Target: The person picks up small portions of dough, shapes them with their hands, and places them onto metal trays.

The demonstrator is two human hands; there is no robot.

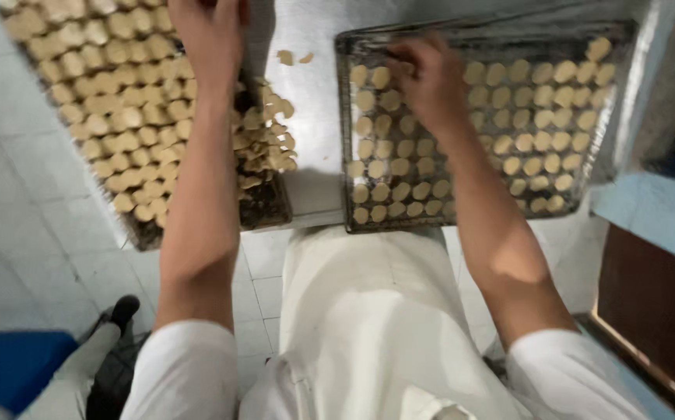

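My white apron (368,327) fills the bottom of the view, closest to me, with both my white sleeves at either side of it and my bare forearms reaching away from it.

My right hand (429,82) lies palm down over the upper left part of the right tray (617,109), fingers curled onto the pale round dough pieces (532,117) there. It is blurred, so I cannot tell whether it has pinched one up or is only touching them. The pieces lie in neat rows, spreading out to the right of this hand and back toward me beneath my wrist.

My left hand (209,35) is stretched over the left tray (267,206), partly cut off by the top edge of the view; its fingers are out of sight, so I cannot tell how open it is or whether it holds anything. To the left of this hand the dough rounds (112,101) are packed closely in rows; just to the right of my wrist sits a looser, jumbled heap of pieces (263,140).

Between my two hands runs a bare strip of the metal worktop (314,101), with two small dough scraps (294,57) lying on it. Below the trays is white tiled floor (18,202), a blue object (7,365) at the bottom left, and a dark shoe (123,309) beside it.
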